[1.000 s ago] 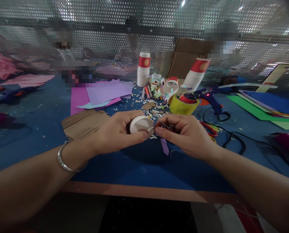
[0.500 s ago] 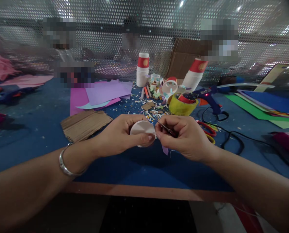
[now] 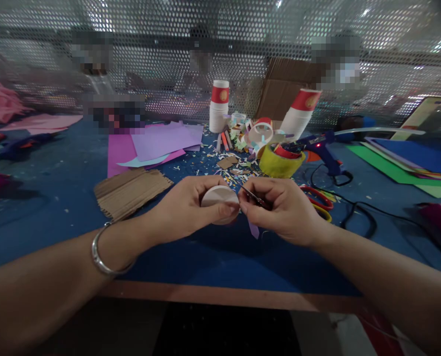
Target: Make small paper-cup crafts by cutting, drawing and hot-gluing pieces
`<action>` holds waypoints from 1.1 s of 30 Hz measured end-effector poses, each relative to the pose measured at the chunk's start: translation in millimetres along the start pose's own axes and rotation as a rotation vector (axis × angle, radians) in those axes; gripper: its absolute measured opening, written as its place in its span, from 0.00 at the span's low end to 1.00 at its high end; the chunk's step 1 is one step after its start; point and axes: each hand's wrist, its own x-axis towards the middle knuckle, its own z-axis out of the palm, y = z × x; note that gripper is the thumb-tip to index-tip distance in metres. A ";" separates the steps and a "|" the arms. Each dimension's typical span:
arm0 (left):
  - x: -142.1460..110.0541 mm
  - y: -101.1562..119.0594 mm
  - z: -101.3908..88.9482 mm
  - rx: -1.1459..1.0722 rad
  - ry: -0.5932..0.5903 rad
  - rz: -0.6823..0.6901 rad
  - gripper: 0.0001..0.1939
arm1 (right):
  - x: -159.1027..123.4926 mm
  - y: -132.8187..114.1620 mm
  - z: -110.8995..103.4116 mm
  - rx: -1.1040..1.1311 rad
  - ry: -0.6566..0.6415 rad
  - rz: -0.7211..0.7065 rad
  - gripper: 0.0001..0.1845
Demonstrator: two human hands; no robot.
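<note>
A round white piece [image 3: 217, 196] that looks like the bottom of a paper cup sits in my left hand [image 3: 185, 207]. The thumb of that hand lies across its near side, and the fingers curl behind it. My right hand [image 3: 282, 210] pinches a thin dark pointed tool [image 3: 256, 197], whose tip points up and left near the white rim; its lower part is hidden in the fingers. Both hands are close together above the table's near part. Just below the right fingers shows a purple paper strip [image 3: 253, 229].
Corrugated cardboard [image 3: 131, 192] and purple paper [image 3: 164, 141] lie left. Paper scraps [image 3: 239, 165] and paper cup stacks [image 3: 219, 106] are behind. Right of the hands are a yellow tape roll [image 3: 282, 165], a glue gun [image 3: 328, 153] with its cord, and scissors [image 3: 319, 198].
Both hands keep their grips and stay almost in place. The white piece looks tilted slightly, with the left thumb covering a bit more of it. The whole view has shifted a little.
</note>
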 end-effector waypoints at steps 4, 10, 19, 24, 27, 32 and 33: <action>-6.4 1.5 3.7 0.333 0.109 0.149 0.07 | 0.3 2.0 2.2 -0.034 0.005 0.005 0.05; -11.6 4.8 8.1 0.528 0.239 0.233 0.02 | 2.3 1.7 10.6 -0.057 0.059 -0.001 0.05; 2.2 0.9 -2.3 -0.222 0.128 -0.131 0.07 | 1.3 1.0 12.8 -0.073 0.157 -0.053 0.07; 4.9 0.7 -11.3 -0.252 0.312 -0.103 0.07 | 2.7 3.0 -2.0 -0.149 0.323 -0.037 0.10; 7.5 -0.9 -14.4 -0.193 0.328 -0.082 0.09 | 3.3 3.8 -13.2 -0.203 0.396 0.000 0.11; 12.7 -6.6 -22.4 -0.214 0.379 -0.091 0.21 | 5.7 12.6 -26.3 -0.362 0.373 0.066 0.06; 13.2 -6.8 -23.6 -0.260 0.374 -0.103 0.21 | 6.2 15.0 -28.0 -0.401 0.357 0.081 0.04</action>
